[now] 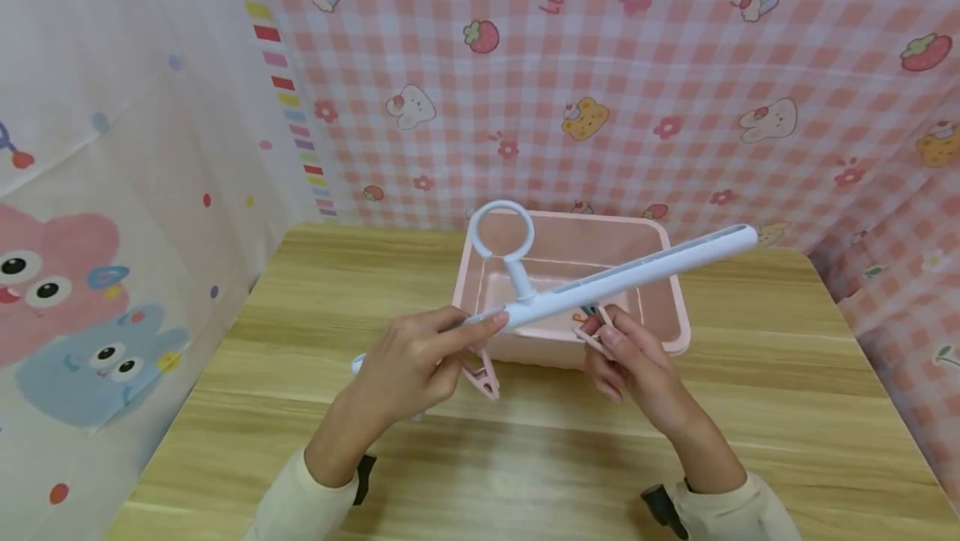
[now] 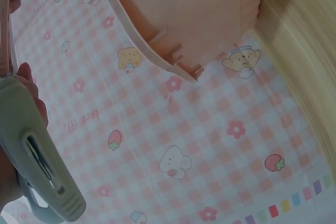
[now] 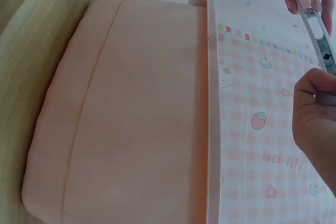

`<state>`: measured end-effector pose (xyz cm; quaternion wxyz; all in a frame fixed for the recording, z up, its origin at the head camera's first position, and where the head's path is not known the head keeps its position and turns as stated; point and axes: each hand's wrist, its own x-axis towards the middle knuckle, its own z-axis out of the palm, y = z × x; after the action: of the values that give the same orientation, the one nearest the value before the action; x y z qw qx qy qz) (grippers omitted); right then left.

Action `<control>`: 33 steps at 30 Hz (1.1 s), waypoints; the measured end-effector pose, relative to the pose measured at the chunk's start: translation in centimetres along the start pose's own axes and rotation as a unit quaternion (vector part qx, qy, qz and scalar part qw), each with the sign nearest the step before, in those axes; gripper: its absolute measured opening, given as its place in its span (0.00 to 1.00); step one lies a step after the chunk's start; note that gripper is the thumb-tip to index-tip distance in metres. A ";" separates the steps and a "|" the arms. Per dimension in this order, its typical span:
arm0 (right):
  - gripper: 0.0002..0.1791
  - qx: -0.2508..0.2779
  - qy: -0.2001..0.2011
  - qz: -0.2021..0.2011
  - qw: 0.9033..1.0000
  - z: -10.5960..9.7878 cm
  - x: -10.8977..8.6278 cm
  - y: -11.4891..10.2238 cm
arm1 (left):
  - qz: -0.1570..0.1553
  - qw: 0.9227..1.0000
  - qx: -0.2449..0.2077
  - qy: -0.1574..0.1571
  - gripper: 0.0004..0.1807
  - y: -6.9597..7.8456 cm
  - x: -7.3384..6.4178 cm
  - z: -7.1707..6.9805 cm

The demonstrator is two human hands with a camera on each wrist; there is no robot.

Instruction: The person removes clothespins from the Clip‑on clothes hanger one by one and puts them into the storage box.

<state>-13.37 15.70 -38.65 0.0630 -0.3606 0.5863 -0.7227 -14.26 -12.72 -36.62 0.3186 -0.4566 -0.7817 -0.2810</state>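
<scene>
A light blue plastic hanger point(image 1: 637, 274) with an open ring hook is held slanting above a pink basin, its right end higher. My left hand point(image 1: 412, 358) grips the lower left part of its bar, the index finger stretched along it. A pink clip point(image 1: 483, 378) hangs under the bar beside that hand. My right hand point(image 1: 637, 362) pinches another pink clip point(image 1: 595, 341) below the bar; whether this clip is joined to the bar I cannot tell. In the left wrist view the rounded end of the hanger point(image 2: 42, 150) shows close up.
The pink basin point(image 1: 682, 316) stands behind the hands on a wood-grain table point(image 1: 525, 458), with small teal and orange items partly visible in or over it. Another pale blue end point(image 1: 357, 363) pokes out left of my left hand. Printed cloth point(image 1: 465, 99) hangs behind the table.
</scene>
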 end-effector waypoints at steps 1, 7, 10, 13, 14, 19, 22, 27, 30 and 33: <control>0.20 -0.004 -0.002 -0.006 1.000 0.0 0.0 0.1 | -0.002 1.000 0.002 -0.001 0.35 0.0 0.0 0.0; 0.12 -0.180 0.071 -0.049 0.980 0.4 -0.1 0.3 | -0.009 1.000 0.005 -0.006 0.35 0.0 0.0 0.1; 0.08 -0.357 0.113 -0.066 0.925 0.4 -0.3 0.3 | -0.011 1.000 0.007 -0.006 0.34 0.0 0.1 0.1; 0.18 -0.517 0.135 -0.107 0.839 0.0 -0.3 0.4 | -0.010 1.000 0.006 -0.008 0.34 0.0 0.1 0.1; 0.22 -0.546 0.136 -0.121 0.818 -0.1 -0.2 0.5 | -0.010 1.000 0.004 -0.008 0.34 0.0 0.1 0.1; 0.28 -0.596 0.139 -0.155 0.775 -0.5 -0.1 0.6 | -0.010 1.000 -0.003 -0.008 0.34 -0.1 -0.1 0.2; 0.18 -0.530 0.139 -0.129 0.827 -0.4 -0.3 0.6 | -0.007 1.000 -0.002 -0.005 0.33 0.0 0.0 0.2; 0.11 -0.297 0.119 -0.086 0.944 0.0 -0.6 0.6 | 0.002 1.000 0.003 -0.002 0.33 0.1 0.2 0.2; 0.18 -0.150 0.074 -0.053 0.985 0.0 -0.6 0.5 | 0.004 1.000 0.006 -0.001 0.33 0.1 0.3 0.2; 0.20 -0.045 0.037 -0.015 0.998 0.0 -0.6 0.2 | 0.006 1.000 0.011 0.001 0.33 0.1 0.3 0.2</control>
<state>-13.01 15.94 -39.08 0.0145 -0.3448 0.6145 -0.7094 -14.31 -12.38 -36.50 0.3258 -0.4577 -0.7816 -0.2709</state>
